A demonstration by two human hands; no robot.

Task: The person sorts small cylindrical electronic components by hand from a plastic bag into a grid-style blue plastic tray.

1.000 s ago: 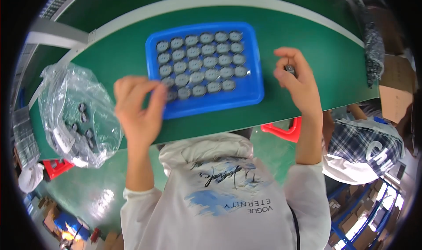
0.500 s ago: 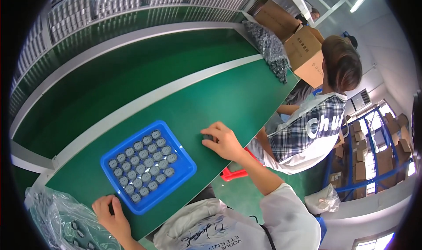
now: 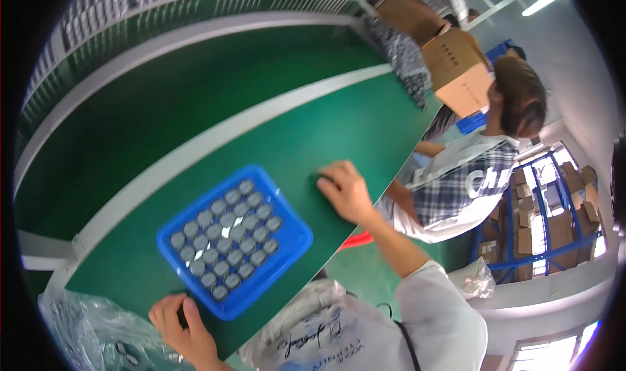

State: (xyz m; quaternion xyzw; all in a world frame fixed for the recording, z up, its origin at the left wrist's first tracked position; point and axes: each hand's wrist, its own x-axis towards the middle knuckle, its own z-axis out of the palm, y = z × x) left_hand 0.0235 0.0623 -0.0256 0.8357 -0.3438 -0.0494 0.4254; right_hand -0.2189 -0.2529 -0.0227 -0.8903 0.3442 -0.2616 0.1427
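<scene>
A blue tray [image 3: 297, 237] lies on the green table, holding several rows of round grey parts [image 3: 223, 246]. Just right of it, my right hand [image 3: 347, 191] rests low over the tabletop, fingers bent together around a small dark grey part [image 3: 321, 178]. The fingers cover most of that part, and blur hides its detail. At the tray's near left corner, my left hand [image 3: 181, 325] lies on the table with its thumb apart from the loosely curved fingers. Nothing shows in it.
Left of my left hand sits a clear plastic bag [image 3: 98, 328] with dark parts inside. A bag of small dark pieces [image 3: 407, 71] lies at the far end beside cardboard boxes [image 3: 456, 67]. A co-worker [image 3: 469, 169] sits to the right. A raised ledge [image 3: 215, 133] runs behind.
The view has shifted a little, so tray and hands appear farther right. My right hand stays beside the tray with the dark part at its fingertips. The co-worker's head has turned.
</scene>
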